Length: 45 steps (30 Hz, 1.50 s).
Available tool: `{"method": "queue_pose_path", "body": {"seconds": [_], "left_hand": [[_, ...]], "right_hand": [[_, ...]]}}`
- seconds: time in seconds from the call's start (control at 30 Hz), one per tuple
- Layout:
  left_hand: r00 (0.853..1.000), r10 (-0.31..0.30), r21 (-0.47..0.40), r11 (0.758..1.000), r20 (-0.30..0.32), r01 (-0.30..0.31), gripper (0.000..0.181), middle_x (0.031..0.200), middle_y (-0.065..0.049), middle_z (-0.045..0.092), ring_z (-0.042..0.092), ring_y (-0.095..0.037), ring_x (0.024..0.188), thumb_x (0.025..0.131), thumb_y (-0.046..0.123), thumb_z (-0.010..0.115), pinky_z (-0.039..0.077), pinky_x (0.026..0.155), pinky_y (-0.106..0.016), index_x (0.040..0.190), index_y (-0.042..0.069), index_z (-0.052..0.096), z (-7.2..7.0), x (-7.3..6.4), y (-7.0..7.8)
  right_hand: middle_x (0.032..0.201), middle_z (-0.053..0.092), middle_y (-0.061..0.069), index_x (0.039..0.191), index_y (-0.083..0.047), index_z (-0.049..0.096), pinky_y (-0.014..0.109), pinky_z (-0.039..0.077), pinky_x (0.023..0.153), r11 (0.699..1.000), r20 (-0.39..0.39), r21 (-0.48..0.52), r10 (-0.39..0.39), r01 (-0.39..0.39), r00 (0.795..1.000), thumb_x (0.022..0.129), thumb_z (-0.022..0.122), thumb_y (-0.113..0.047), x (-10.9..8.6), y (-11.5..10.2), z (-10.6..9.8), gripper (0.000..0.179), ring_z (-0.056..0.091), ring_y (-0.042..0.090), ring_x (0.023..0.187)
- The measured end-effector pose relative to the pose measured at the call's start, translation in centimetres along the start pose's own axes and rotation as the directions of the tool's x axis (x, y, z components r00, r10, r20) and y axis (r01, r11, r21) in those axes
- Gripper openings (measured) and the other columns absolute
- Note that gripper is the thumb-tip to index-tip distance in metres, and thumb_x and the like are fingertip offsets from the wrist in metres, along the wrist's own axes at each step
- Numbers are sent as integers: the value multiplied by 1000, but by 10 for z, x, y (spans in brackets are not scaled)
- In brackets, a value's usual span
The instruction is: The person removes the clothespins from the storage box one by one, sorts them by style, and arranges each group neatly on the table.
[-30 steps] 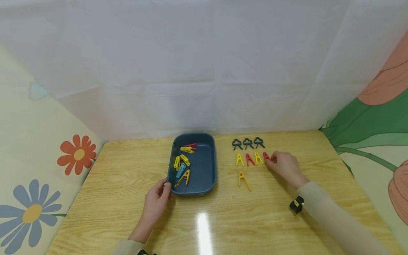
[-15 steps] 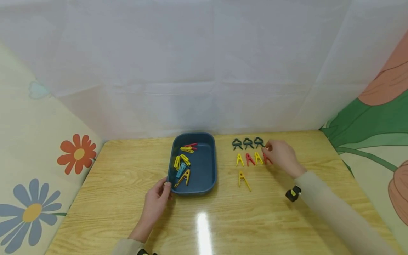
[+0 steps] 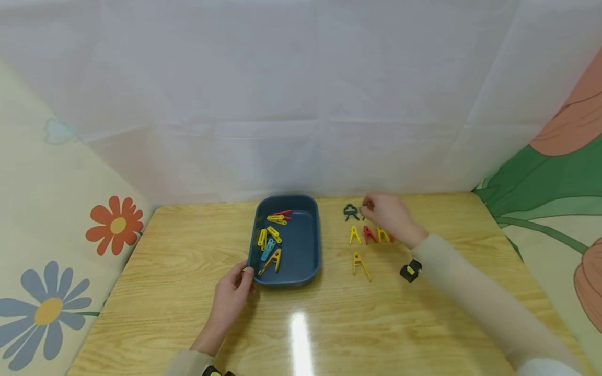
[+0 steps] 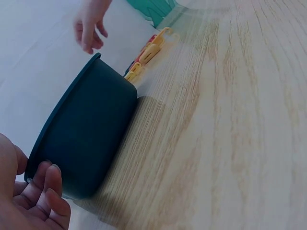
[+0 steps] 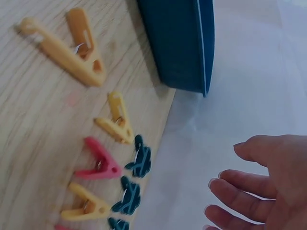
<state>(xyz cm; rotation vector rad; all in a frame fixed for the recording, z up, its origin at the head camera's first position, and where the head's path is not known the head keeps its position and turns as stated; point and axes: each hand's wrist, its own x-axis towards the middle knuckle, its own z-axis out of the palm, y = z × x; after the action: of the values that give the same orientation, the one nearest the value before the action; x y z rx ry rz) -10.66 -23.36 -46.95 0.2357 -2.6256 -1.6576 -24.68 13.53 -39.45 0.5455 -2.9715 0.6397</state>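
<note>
My left hand (image 3: 232, 287) grips the near-left corner of the dark blue bin (image 3: 301, 256), thumb at the rim and fingers curled beneath it in the left wrist view. My right hand (image 3: 391, 218) hovers over the clip rows at the back right. Its relaxed fingers hold nothing in the right wrist view. In the head view it covers part of the dark green clips (image 3: 350, 212) and a red clothespin at the row's end. Beside them lie a yellow clothespin (image 3: 355, 236), a red clothespin (image 3: 369, 235) and another yellow one (image 3: 382, 235). A larger yellow clothespin (image 3: 359, 266) lies nearer me.
Inside the bin, along its left side, are several yellow clothespins (image 3: 274, 234), a blue one (image 3: 268, 249), a red one (image 3: 284, 212) and a large orange-yellow one (image 3: 271, 261). A white sheet (image 3: 235, 130) hangs behind the wooden table (image 3: 188, 250).
My right hand has left the red clothespin at the row's right end, rising and moving left over the dark green clips. My left hand stays on the bin.
</note>
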Motion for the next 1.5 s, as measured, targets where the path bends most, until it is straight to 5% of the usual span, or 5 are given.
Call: {"method": "queue_pose_path", "body": {"seconds": [0.4, 0.8, 1.03, 1.5], "left_hand": [[1000, -5, -7, 1000, 13, 5, 39, 89, -14, 65, 60, -16, 77, 112, 19, 49, 49, 63, -24, 143, -3, 57, -1, -1, 1], [1000, 22, -8, 1000, -3, -22, 36, 85, -13, 65, 60, -16, 74, 111, 17, 51, 49, 63, -24, 139, -4, 60, -1, -4, 2], [1000, 23, -6, 1000, -12, -23, 36, 84, -13, 65, 59, -15, 72, 111, 15, 51, 48, 61, -24, 139, -5, 60, 0, -4, 3], [1000, 16, -6, 1000, -9, -16, 36, 83, -12, 64, 59, -16, 73, 111, 15, 50, 48, 62, -25, 139, -6, 59, 2, -7, 3]], "right_hand": [[102, 75, 13, 111, -1, 73, 43, 58, 81, 995, 2, -18, -102, 102, 995, 103, 66, -24, 28, -45, 1, 26, 71, 28, 90], [112, 74, 12, 121, -4, 73, 41, 56, 88, 992, 91, 17, -126, 125, 988, 105, 64, -27, 65, -89, 15, 30, 69, 26, 99], [112, 73, 8, 124, -6, 71, 38, 55, 87, 989, 149, -26, -139, 144, 979, 104, 66, -29, 83, -115, 31, 31, 69, 22, 99], [123, 71, 10, 129, -6, 70, 38, 54, 93, 984, 215, 60, -175, 166, 961, 103, 68, -22, 108, -134, 72, 30, 67, 24, 109]]}}
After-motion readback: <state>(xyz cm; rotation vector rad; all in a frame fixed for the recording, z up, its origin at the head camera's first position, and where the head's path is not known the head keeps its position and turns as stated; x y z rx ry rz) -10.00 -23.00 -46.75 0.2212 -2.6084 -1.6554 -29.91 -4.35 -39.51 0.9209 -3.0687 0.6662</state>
